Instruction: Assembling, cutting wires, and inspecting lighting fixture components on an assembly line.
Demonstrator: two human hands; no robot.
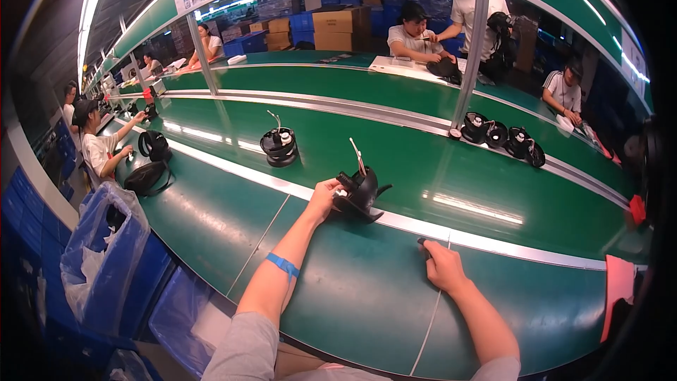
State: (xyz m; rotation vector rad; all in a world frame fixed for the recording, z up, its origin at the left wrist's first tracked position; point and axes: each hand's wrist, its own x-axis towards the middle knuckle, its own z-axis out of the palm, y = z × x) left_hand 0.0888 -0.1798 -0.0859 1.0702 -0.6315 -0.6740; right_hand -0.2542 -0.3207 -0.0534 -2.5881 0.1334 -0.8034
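Note:
My left hand (323, 197) grips a black fan-like plastic part (363, 194) with thin wires sticking up, tilting it at the metal rail of the green conveyor (211, 219). A blue band circles my left forearm. Lower right, my right hand (444, 268) rests on the green bench, fingers closed around a small dark object (422, 242) I cannot identify. A second black fan part (279, 147) with wires sits upright on the moving belt, farther left and apart from both hands.
More black parts (504, 138) stand by a metal post (471, 46) at the far right. A co-worker (99, 142) sits left beside black parts (151, 162). Other people work across the belt. Blue plastic bags (106, 254) hang by blue crates at lower left. Red pads (619, 286) lie right.

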